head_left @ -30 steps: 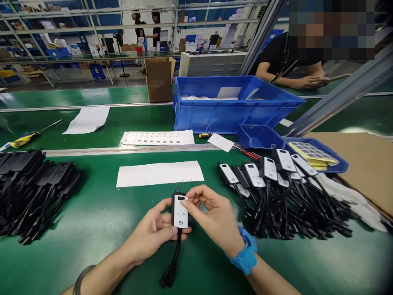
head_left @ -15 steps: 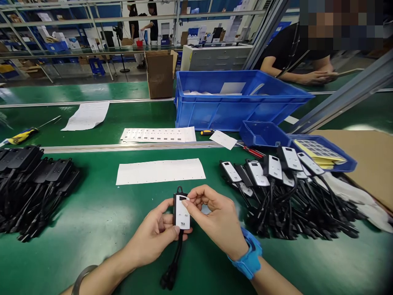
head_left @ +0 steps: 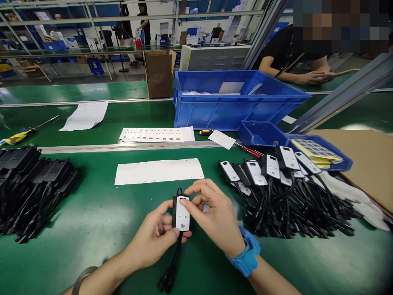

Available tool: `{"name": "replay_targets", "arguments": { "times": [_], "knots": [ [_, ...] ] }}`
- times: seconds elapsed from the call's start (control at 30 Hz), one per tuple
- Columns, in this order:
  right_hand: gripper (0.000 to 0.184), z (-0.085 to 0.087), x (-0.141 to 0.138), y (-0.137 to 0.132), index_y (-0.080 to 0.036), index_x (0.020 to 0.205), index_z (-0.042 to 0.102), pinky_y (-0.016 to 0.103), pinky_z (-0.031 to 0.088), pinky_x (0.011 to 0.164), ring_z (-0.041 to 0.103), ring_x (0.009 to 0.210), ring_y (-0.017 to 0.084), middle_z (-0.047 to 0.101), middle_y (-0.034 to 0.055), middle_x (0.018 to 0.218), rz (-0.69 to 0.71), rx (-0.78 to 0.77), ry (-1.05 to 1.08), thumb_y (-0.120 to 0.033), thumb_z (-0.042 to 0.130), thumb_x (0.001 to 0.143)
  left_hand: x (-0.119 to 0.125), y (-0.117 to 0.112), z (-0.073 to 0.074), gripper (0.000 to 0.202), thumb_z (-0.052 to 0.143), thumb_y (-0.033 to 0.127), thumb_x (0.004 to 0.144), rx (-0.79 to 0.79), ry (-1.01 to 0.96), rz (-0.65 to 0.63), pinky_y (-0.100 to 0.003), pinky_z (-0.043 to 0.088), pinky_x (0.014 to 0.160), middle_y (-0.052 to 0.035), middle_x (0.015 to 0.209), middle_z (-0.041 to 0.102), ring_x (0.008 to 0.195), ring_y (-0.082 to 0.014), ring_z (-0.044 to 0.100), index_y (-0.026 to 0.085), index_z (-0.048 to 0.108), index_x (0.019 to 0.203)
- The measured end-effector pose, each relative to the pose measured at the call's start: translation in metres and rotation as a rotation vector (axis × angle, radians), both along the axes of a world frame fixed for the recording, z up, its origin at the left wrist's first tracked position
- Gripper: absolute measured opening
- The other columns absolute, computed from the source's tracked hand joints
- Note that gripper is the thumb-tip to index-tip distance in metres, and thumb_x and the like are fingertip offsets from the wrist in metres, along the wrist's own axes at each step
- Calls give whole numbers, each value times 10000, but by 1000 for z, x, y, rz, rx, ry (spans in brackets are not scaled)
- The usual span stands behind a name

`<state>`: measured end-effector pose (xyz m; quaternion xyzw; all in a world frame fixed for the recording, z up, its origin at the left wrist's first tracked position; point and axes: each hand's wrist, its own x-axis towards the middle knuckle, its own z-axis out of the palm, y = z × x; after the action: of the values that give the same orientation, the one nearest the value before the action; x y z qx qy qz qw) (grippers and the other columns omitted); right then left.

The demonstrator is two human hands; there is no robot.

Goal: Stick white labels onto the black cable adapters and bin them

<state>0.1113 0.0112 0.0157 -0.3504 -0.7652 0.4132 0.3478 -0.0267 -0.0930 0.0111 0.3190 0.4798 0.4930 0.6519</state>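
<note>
one little box sits between two hands, above the green table.
the left hand holds it by its low sides; the right hand has its thumb on the white top, fingers bent, and i can't tell if it pinches anything. the box looks light and hard, maybe slippery in front, so grab its black sides; the cord looks bendy. i count one blank sheet, one big blue bin, and two piles, black pile and white-faced pile, too tangled to count inside.
</note>
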Motion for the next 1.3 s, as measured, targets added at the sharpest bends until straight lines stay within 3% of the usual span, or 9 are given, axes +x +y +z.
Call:
{"name": "replay_targets", "arguments": {
  "times": [0.1, 0.23, 0.33, 0.53, 0.67, 0.8, 0.97, 1.1, 1.3],
  "knots": [
    [161, -2, 0, 3, -203, 965, 599, 230, 405, 470, 524, 668, 143, 554, 34, 877, 21, -29, -77, -259, 647, 822, -1, 0, 1, 449, 635, 268, 849, -48, -34, 1, -319, 517, 773, -91, 885, 682, 852, -238, 686, 176, 450, 1247],
    [248, -12, -5, 4, -212, 1120, 575, 248, 458, 559, 544, 682, 141, 590, 34, 922, 164, -139, -84, -303, 574, 890, -5, 2, 2, 373, 484, 369, 933, -82, -124, 51, -388, 551, 770, -140, 963, 682, 862, -281, 692, 152, 497, 1236],
    [370, -20, -8, 2, -211, 1208, 526, 259, 484, 599, 575, 750, 157, 602, 56, 1029, 248, -229, -69, -346, 606, 873, -7, 3, 2, 383, 442, 398, 949, -89, -134, 88, -380, 566, 735, -152, 974, 680, 843, -282, 695, 137, 525, 1216],
    [772, -21, -10, -4, -263, 1385, 344, 259, 506, 613, 580, 764, 165, 583, 37, 1020, 392, -359, -56, -302, 764, 738, -7, 4, -1, 386, 518, 365, 926, -53, -133, 131, -346, 566, 682, -132, 998, 673, 758, -227, 685, 157, 509, 1251],
    [1119, -17, -10, -7, -310, 1485, 120, 242, 517, 588, 578, 738, 163, 571, 8, 956, 486, -446, -13, -277, 850, 638, -8, 3, -1, 411, 548, 354, 919, -29, -176, 166, -329, 546, 745, -108, 1021, 670, 863, -222, 667, 204, 484, 1296],
    [1088, -15, -10, -10, -304, 1496, 96, 247, 528, 616, 582, 711, 158, 571, -10, 885, 487, -463, 35, -241, 815, 681, -10, 3, -1, 425, 557, 370, 913, -21, -194, 151, -310, 532, 742, -112, 1050, 664, 971, -253, 639, 213, 489, 1302],
    [1044, -16, -10, -11, -272, 1496, 115, 257, 530, 636, 586, 720, 163, 578, -2, 885, 474, -461, 30, -245, 791, 702, -9, 3, 0, 404, 535, 363, 924, -23, -185, 153, -261, 504, 666, -116, 1085, 654, 976, -252, 634, 205, 501, 1294],
    [1017, -15, -10, -11, -250, 1500, 113, 269, 530, 638, 588, 733, 173, 589, 14, 899, 466, -441, 12, -251, 767, 722, -9, 1, -1, 421, 552, 351, 919, -24, -141, 144, -246, 494, 649, -112, 1043, 672, 895, -220, 651, 200, 485, 1306],
    [819, -11, -5, -9, -272, 1513, 33, 264, 560, 614, 599, 651, 135, 579, 24, 896, 591, -541, 115, -244, 555, 882, -12, 0, 1, 532, 605, 335, 885, 7, -15, 91, -277, 526, 658, -121, 987, 689, 704, -176, 665, 192, 420, 1363]
  ]
}}
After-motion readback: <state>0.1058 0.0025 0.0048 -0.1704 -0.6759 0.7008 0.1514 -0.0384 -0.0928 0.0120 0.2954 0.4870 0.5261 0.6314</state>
